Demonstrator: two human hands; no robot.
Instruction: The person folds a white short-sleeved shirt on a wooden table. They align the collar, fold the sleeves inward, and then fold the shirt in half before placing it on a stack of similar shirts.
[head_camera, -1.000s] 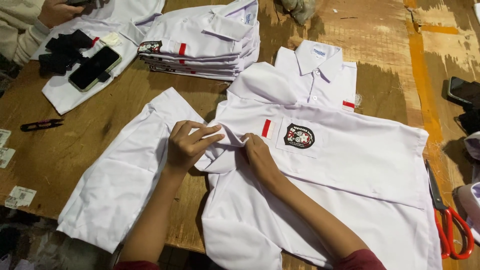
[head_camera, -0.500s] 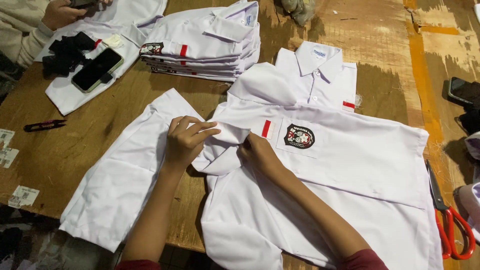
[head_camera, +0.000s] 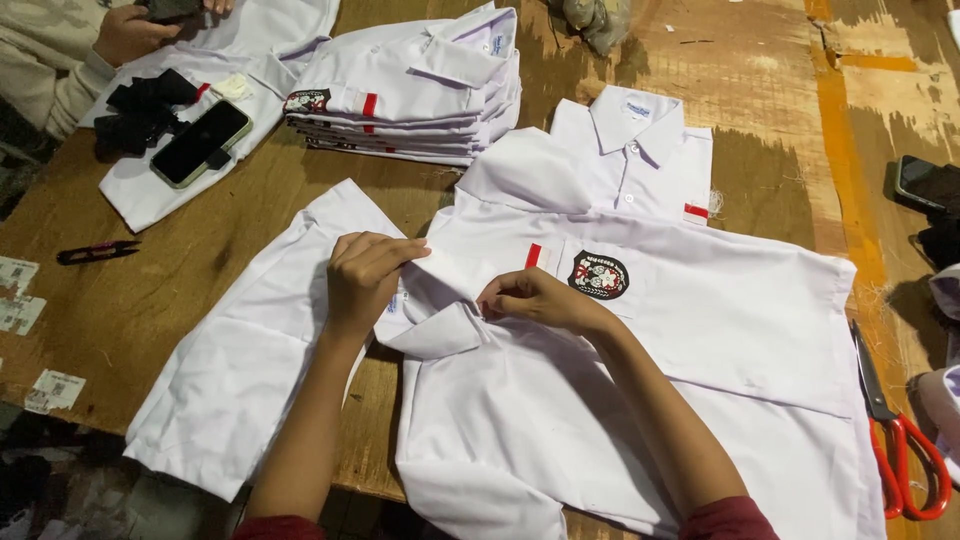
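while the left hand (head_camera: 362, 280) pinches the collar edge of the white school shirt (head_camera: 640, 370) lying flat on the wooden worktop (head_camera: 770, 90), the right hand (head_camera: 535, 298) has its fingers closed on the collar fold beside the badge, so the step looks like shaping the collar. the next move seems to need a flat, even fold. i count one stack of folded shirts (head_camera: 410, 85), one folded shirt (head_camera: 630, 150), two phones, one red scissors (head_camera: 905, 440).

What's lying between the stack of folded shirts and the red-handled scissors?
In the head view, a folded white shirt and the spread shirt with its badge lie between the stack and the scissors.
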